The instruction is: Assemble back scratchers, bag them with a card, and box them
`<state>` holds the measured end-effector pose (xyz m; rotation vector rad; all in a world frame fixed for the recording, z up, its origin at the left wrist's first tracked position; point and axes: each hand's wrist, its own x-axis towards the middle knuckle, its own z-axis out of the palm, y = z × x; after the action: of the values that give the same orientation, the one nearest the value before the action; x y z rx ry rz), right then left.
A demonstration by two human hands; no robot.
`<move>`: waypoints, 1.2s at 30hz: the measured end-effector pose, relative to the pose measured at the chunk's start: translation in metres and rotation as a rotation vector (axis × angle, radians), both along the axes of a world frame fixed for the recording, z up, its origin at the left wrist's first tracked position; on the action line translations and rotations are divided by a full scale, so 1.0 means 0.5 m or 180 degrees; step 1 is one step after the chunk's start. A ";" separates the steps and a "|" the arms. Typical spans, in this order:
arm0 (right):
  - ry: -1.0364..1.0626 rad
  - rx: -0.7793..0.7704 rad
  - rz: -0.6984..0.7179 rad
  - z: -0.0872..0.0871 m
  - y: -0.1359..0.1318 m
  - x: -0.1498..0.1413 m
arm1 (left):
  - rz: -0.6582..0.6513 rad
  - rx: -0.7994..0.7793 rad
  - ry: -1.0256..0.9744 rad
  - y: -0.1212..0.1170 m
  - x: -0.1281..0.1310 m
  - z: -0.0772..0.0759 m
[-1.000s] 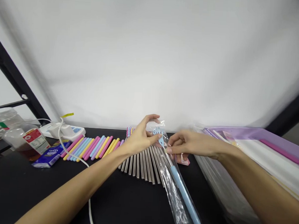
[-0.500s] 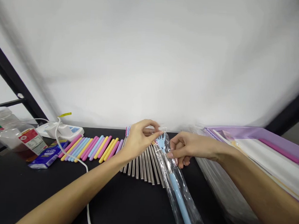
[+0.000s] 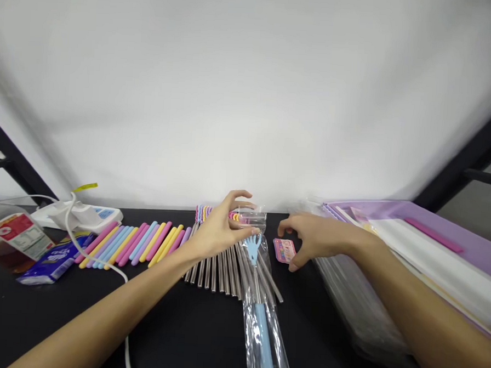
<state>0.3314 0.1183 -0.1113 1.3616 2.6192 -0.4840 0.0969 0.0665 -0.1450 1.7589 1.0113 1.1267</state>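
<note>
My left hand [image 3: 220, 229] holds the mouth of a clear plastic bag [image 3: 276, 345], thumb in front and fingers curled at its top end. Inside the bag lies a light blue back scratcher [image 3: 264, 333], its hand-shaped head up by my thumb and its handle running toward me. My right hand [image 3: 312, 237] is at a small pink printed card [image 3: 283, 251] on the black table, thumb and fingers apart around the card's right side. Under the bag and left hand, metal rods [image 3: 220, 273] with colourful heads lie in a row.
Pastel handles [image 3: 143, 242] line the table [image 3: 172, 334] leftward. A white cable [image 3: 101, 259] crosses from a power strip [image 3: 104, 215]. A blue packet [image 3: 56, 259] and a bottle [image 3: 20, 238] lie at far left. Right are stacked clear bags [image 3: 354, 299] and a purple bin [image 3: 425, 215].
My right hand has left the bag and moved to the pink card, now visible. My left hand still holds the bag, which now lies straighter. The view has shifted slightly right.
</note>
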 end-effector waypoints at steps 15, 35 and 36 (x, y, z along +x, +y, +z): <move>0.0204 0.0184 -0.0066 0.015 -0.002 0.002 | -0.0020 0.0190 0.0212 0.000 -0.002 -0.014; 0.1816 0.1279 0.0452 0.051 -0.035 -0.047 | -0.0571 -0.0124 -0.0072 0.004 -0.002 -0.018; 0.1811 0.1426 0.0493 0.047 -0.032 -0.049 | -0.0594 -0.0118 -0.0083 0.003 -0.001 -0.018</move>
<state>0.3070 0.1021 -0.0877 1.2479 3.4353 -0.3028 0.0963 0.0681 -0.1539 1.7646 0.8283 1.0049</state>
